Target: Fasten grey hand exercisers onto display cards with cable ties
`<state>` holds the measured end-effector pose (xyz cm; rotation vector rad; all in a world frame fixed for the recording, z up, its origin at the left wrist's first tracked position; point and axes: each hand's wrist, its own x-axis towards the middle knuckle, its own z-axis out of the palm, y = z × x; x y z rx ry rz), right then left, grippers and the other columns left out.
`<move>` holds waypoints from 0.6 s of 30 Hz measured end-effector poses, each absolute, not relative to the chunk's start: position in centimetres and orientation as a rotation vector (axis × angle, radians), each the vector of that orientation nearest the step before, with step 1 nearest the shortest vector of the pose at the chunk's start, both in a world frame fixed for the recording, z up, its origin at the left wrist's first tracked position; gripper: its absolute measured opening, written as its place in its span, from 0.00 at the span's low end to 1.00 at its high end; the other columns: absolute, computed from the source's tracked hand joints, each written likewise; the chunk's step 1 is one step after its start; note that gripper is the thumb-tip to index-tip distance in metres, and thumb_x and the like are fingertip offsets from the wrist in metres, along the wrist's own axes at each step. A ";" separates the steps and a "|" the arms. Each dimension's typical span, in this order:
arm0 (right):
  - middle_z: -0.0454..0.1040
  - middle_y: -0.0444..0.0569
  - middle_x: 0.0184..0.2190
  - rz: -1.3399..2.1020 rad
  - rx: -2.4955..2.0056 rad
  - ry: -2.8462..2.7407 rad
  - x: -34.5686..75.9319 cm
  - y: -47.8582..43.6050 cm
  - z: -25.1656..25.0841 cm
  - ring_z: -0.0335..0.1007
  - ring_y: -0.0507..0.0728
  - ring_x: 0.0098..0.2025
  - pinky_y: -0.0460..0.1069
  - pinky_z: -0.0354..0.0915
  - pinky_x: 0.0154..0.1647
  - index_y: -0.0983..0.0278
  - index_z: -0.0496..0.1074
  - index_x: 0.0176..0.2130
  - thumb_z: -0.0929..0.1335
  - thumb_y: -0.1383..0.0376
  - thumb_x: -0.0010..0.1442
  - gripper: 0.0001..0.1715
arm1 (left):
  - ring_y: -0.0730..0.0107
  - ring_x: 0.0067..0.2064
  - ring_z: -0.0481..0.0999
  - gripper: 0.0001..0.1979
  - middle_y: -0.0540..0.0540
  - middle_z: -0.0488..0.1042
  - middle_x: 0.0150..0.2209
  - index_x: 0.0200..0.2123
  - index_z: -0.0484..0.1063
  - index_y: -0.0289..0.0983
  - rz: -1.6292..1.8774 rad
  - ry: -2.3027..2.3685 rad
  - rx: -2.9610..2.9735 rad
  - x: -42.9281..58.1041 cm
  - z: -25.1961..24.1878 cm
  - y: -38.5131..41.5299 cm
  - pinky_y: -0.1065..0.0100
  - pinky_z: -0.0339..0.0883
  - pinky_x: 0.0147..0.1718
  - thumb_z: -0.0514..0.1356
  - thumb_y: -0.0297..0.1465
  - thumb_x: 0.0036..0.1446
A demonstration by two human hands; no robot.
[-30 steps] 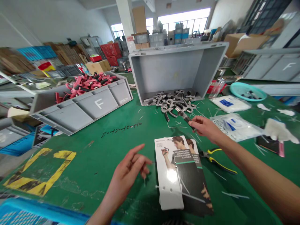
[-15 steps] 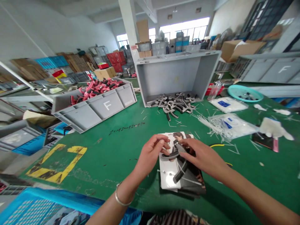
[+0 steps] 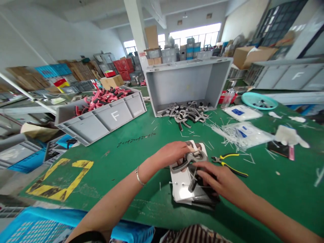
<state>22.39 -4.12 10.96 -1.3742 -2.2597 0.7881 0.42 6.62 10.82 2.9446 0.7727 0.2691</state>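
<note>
A grey and black spring clamp [image 3: 201,156] lies over a stack of printed cards [image 3: 181,194], its jaws toward the far side and its handles toward me. My left hand [image 3: 173,154] is closed on the clamp's left side, fingertips curled by the jaws. My right hand [image 3: 215,177] is bent over the clamp's right side, thumb and forefinger at a thin white cable tie [image 3: 194,172] near the black handle. Its other fingertips are hidden. Small white tie ends poke through the top card's left part.
Yellow-black cutting pliers [image 3: 225,164] lie right of the cards. Grey clamps [image 3: 188,113] spill from a tipped grey crate [image 3: 182,81]. A crate [image 3: 101,118] of red clamps stands left. Loose cable ties [image 3: 222,135], plastic bags [image 3: 249,135] and a white glove [image 3: 288,136] lie right.
My left hand has moved right and forward onto the clamp, and the clamp's jaws have turned to show. My right hand has drawn slightly nearer to me, uncovering the pliers.
</note>
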 end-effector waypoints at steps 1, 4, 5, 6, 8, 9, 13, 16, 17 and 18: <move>0.78 0.44 0.32 0.771 -1.435 -2.202 22.5 -3.9 11.2 0.75 0.57 0.32 0.50 0.65 0.33 0.56 0.67 0.56 0.60 0.56 0.70 0.19 | 0.60 0.47 0.74 0.15 0.42 0.75 0.46 0.51 0.71 0.38 0.264 0.797 2.976 0.4 11.2 6.6 0.63 0.68 0.45 0.57 0.23 0.61; 0.75 0.42 0.27 0.685 -1.510 -2.081 23.1 -3.0 12.5 0.71 0.56 0.26 0.49 0.62 0.28 0.55 0.64 0.59 0.62 0.52 0.69 0.22 | 0.62 0.43 0.74 0.10 0.43 0.73 0.44 0.48 0.70 0.36 0.346 0.963 3.009 -0.3 13.4 5.9 0.65 0.69 0.40 0.55 0.26 0.65; 0.75 0.42 0.28 0.654 -1.502 -2.058 23.2 -2.7 13.2 0.70 0.55 0.25 0.48 0.61 0.27 0.54 0.63 0.59 0.63 0.52 0.68 0.23 | 0.63 0.43 0.74 0.09 0.43 0.72 0.44 0.48 0.70 0.36 0.407 1.035 2.986 -0.7 14.3 5.4 0.65 0.69 0.40 0.54 0.27 0.66; 0.75 0.42 0.29 0.629 -1.485 -2.040 23.2 -2.4 13.9 0.69 0.54 0.25 0.48 0.61 0.27 0.53 0.63 0.59 0.63 0.52 0.67 0.24 | 0.63 0.43 0.74 0.09 0.42 0.72 0.46 0.48 0.69 0.36 0.468 1.097 2.946 -1.1 15.0 5.0 0.65 0.70 0.41 0.54 0.29 0.66; 0.75 0.42 0.30 0.630 -1.437 -2.030 23.1 -1.8 15.1 0.68 0.53 0.25 0.48 0.61 0.28 0.53 0.63 0.59 0.64 0.52 0.66 0.23 | 0.63 0.44 0.74 0.10 0.43 0.71 0.47 0.49 0.69 0.36 0.551 1.185 2.825 -1.7 15.9 3.9 0.64 0.70 0.44 0.54 0.31 0.67; 0.74 0.41 0.29 0.661 -1.412 -2.040 22.9 -1.5 15.5 0.68 0.53 0.25 0.48 0.60 0.27 0.53 0.64 0.58 0.64 0.53 0.66 0.22 | 0.63 0.45 0.74 0.11 0.43 0.71 0.47 0.49 0.69 0.36 0.561 1.210 2.761 -2.0 15.9 3.4 0.63 0.70 0.46 0.54 0.32 0.67; 0.70 0.40 0.24 0.831 -1.382 -2.118 22.1 -0.5 14.8 0.67 0.54 0.25 0.47 0.59 0.27 0.58 0.66 0.54 0.64 0.56 0.65 0.19 | 0.61 0.47 0.73 0.11 0.43 0.71 0.44 0.47 0.71 0.36 0.496 1.301 2.528 -2.4 13.3 1.4 0.60 0.69 0.49 0.55 0.33 0.67; 0.71 0.41 0.24 0.853 -1.453 -2.250 22.1 -0.5 13.0 0.68 0.55 0.25 0.48 0.59 0.27 0.59 0.67 0.53 0.64 0.56 0.66 0.18 | 0.60 0.48 0.74 0.10 0.43 0.72 0.44 0.48 0.71 0.37 0.423 1.322 2.394 -2.3 10.7 0.0 0.59 0.69 0.50 0.56 0.32 0.65; 0.73 0.42 0.25 0.812 -1.486 -2.296 22.3 -0.7 12.4 0.68 0.56 0.26 0.49 0.60 0.27 0.59 0.68 0.53 0.63 0.56 0.66 0.18 | 0.60 0.48 0.74 0.11 0.43 0.72 0.45 0.48 0.71 0.37 0.400 1.312 2.361 -2.3 10.2 -0.4 0.59 0.69 0.50 0.57 0.32 0.65; 0.74 0.44 0.28 0.745 -1.507 -2.327 22.6 -1.1 12.0 0.70 0.57 0.28 0.50 0.62 0.29 0.58 0.68 0.53 0.63 0.55 0.66 0.18 | 0.60 0.48 0.74 0.11 0.43 0.72 0.46 0.49 0.71 0.37 0.385 1.297 2.337 -2.4 9.9 -0.7 0.59 0.69 0.50 0.57 0.33 0.65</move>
